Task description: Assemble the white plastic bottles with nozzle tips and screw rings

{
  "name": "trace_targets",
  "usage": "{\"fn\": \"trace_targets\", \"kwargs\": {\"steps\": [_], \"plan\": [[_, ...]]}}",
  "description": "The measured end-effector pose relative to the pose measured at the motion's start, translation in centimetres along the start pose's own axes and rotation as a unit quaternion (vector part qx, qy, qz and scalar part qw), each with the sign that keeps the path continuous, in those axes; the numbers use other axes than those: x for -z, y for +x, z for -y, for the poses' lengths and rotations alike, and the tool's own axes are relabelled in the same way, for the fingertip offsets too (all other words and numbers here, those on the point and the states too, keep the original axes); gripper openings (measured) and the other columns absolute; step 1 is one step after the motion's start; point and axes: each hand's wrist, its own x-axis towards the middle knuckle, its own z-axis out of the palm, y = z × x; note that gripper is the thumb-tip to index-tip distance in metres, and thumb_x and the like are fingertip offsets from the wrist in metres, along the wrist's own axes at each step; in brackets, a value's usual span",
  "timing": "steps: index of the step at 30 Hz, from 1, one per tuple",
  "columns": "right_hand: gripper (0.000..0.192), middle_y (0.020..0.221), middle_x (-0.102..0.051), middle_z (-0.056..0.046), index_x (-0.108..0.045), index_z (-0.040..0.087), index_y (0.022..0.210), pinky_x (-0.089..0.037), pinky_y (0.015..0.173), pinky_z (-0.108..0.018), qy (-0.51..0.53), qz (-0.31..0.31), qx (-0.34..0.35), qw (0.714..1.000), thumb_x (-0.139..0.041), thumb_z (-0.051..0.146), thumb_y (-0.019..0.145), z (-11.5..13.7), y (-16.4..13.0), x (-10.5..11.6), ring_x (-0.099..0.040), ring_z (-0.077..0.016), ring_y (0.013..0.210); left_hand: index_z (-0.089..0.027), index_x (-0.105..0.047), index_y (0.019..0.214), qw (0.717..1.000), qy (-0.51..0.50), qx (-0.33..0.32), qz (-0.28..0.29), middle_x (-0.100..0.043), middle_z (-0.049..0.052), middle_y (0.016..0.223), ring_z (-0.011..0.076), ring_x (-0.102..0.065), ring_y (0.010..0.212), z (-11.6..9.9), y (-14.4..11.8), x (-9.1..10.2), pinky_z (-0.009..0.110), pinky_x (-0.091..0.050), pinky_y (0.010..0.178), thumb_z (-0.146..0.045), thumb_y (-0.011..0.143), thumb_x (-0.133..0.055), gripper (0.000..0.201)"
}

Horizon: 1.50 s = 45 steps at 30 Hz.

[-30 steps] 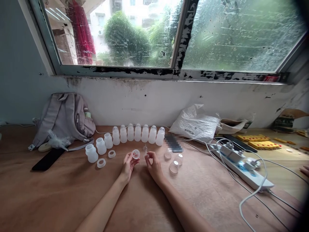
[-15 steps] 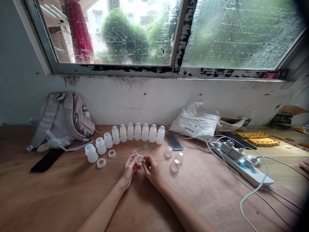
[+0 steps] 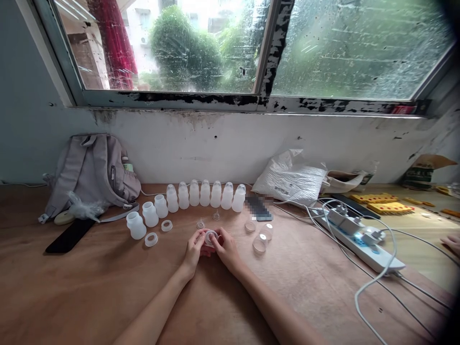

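White ring: one, between my two hands, directly in front of me at mid-table; [image 3: 209, 236] face turned up toward me.
My left hand: [image 3: 194, 249] fingertips gripping the ring at its left edge; some fingers curled beneath, partly hidden.
My right hand: [image 3: 226, 248] gripping the same ring from the right, thumb laid over its face; the remaining fingers partly hidden.
Small clear pieces: two, on the table just beyond my fingertips; the nearer [image 3: 200, 224] ahead of my left hand, the farther [image 3: 216, 216] ahead of the gap between hands.
Loose white rings: two, flat on the table to the left of my left hand, apart from it; nearer one [image 3: 151, 244], farther one [image 3: 166, 229].
Open bottles: three, frosted, upright, in a slanting line beyond the loose rings [image 3: 150, 215].
Capped bottles: seven, upright, in a curved row beyond both hands [image 3: 204, 194].
Clear cups: two, to the right of my right hand, side by side [image 3: 259, 244].
Thin clear ring: one, flat, just beyond the cups [image 3: 250, 231].
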Motion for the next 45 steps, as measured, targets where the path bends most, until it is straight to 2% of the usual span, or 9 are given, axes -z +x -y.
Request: {"fn": "trace_targets", "kwargs": {"steps": [7, 13, 20, 32, 35, 38, 45], "plan": [[0.007, 0.059, -0.05, 0.003, -0.046, 0.019, 0.072, -0.035, 0.047, -0.021, 0.025, -0.018, -0.041, 0.999, -0.047, 0.026, 0.073, -0.4, 0.1, -0.2, -0.044, -0.01, 0.048, -0.017, -0.051, 0.099, 0.997, 0.074, -0.028, 0.004, -0.066, 0.006, 0.079, 0.0157, -0.062, 0.053, 0.0, -0.2, -0.3, 0.019, -0.042, 0.04, -0.043, 0.075, -0.049, 0.036], [0.011, 0.051, -0.047, 0.004, -0.043, 0.02, 0.063, -0.032, 0.043, -0.021, 0.021, -0.032, -0.068, 0.997, -0.05, 0.025, 0.069, -0.4, 0.1, 0.1, -0.042, -0.0101, 0.046, -0.018, -0.052, 0.102, 0.996, 0.079, -0.041, 0.015, -0.067, 0.006, 0.081, 0.0144, -0.061, 0.049, 0.1, -0.6, -0.4, 0.019, -0.041, 0.04, -0.04, 0.073, -0.053, 0.036], [0.013, 0.05, -0.044, 0.006, -0.038, 0.02, 0.06, -0.03, 0.044, -0.02, 0.02, -0.029, -0.084, 0.996, -0.049, 0.022, 0.067, -0.5, 0.2, 0.1, -0.039, -0.0097, 0.046, -0.02, -0.049, 0.104, 0.987, 0.143, -0.061, 0.036, -0.066, 0.005, 0.079, 0.0129, -0.06, 0.049, 0.4, -0.8, -0.3, 0.019, -0.041, 0.041, -0.037, 0.077, -0.048, 0.032], [0.011, 0.053, -0.042, 0.006, -0.037, 0.02, 0.06, -0.03, 0.046, -0.02, 0.02, -0.019, -0.07, 0.997, -0.047, 0.019, 0.065, -1.2, 0.3, -0.1, -0.04, -0.0098, 0.05, -0.02, -0.049, 0.104, 0.989, 0.133, -0.05, 0.042, -0.065, 0.004, 0.078, 0.0125, -0.059, 0.048, 0.4, -1.0, -0.3, 0.019, -0.04, 0.041, -0.031, 0.074, -0.051, 0.032], [0.009, 0.054, -0.041, 0.007, -0.039, 0.02, 0.068, -0.03, 0.046, -0.02, 0.04, -0.014, -0.073, 0.996, -0.046, 0.018, 0.064, -1.2, 0.3, 0.0, -0.039, -0.0095, 0.048, -0.02, -0.05, 0.104, 0.99, 0.129, -0.047, 0.045, -0.065, 0.003, 0.075, 0.0125, -0.059, 0.048, 0.4, -1.1, -0.3, 0.019, -0.04, 0.041, -0.03, 0.074, -0.051, 0.032], [0.016, 0.052, -0.039, 0.009, -0.04, 0.021, 0.076, -0.028, 0.044, -0.019, 0.048, -0.013, -0.077, 0.996, -0.045, 0.016, 0.062, -1.5, 0.3, -0.1, -0.038, -0.0091, 0.045, -0.02, -0.051, 0.103, 0.99, 0.121, -0.046, 0.05, -0.064, 0.002, 0.069, 0.0121, -0.058, 0.046, 0.5, -1.2, -0.4, 0.019, -0.039, 0.041, -0.03, 0.074, -0.052, 0.031], [0.012, 0.051, -0.042, 0.007, -0.041, 0.021, 0.071, -0.028, 0.045, -0.02, 0.01, -0.015, -0.076, 0.997, -0.044, 0.015, 0.061, -2.0, 0.3, -0.3, -0.039, -0.0098, 0.047, -0.02, -0.052, 0.1, 0.987, 0.142, -0.048, 0.049, -0.065, 0.002, 0.066, 0.0134, -0.059, 0.046, 0.4, -1.1, -0.4, 0.019, -0.039, 0.039, -0.035, 0.073, -0.053, 0.031]]}}
